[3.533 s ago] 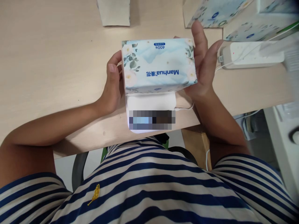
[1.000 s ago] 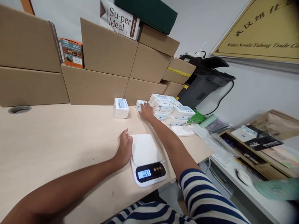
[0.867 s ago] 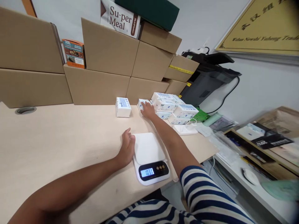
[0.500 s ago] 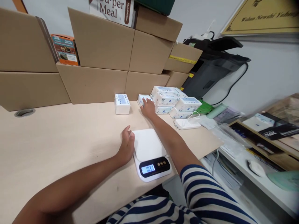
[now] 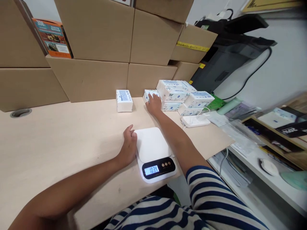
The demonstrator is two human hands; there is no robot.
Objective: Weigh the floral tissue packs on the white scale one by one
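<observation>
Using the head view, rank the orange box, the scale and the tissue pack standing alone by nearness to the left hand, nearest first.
1. Scale: right beside the left hand, on its right.
2. Lone tissue pack: ahead of the hand.
3. Orange box: farthest back, toward the left.

Pale wood-grain tabletop (image 5: 72,137): bearing several items. White plastic digital scale with black panel (image 5: 153,148) sits beside the left hand (image 5: 129,147). White-and-blue rectangular tissue pack (image 5: 124,100) stands beyond that hand. A similar floral pack (image 5: 150,92) lies under the right hand (image 5: 154,103); stacked floral tissue packs (image 5: 174,94) adjoin, rightward. White plastic power strip (image 5: 193,121): right of the right hand. Brown cardboard cartons (image 5: 93,81) stand beyond both hands.
</observation>
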